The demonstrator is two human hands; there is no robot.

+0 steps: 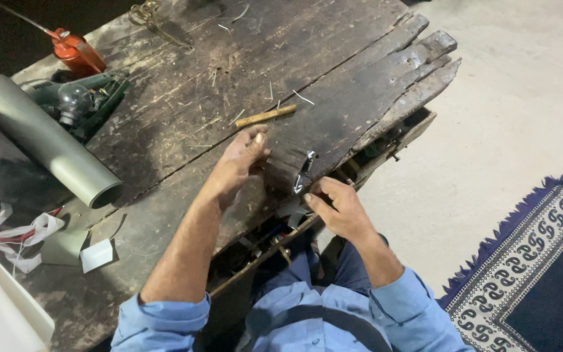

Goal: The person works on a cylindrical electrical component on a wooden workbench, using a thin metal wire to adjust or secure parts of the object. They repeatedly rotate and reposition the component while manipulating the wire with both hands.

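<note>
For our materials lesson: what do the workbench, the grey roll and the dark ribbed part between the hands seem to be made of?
Workbench: rough, weathered wood, with cracked planks and splintered ends.
Grey roll: smooth matte sheet, probably plastic or paper, wound into a hollow tube.
Dark ribbed part: likely metal, with stacked ridges and shiny edges, held by the left hand and the right hand.

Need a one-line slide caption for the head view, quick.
Left hand steadies a dark ribbed cylindrical part on a worn wooden bench while the right hand works at its near end.
</note>
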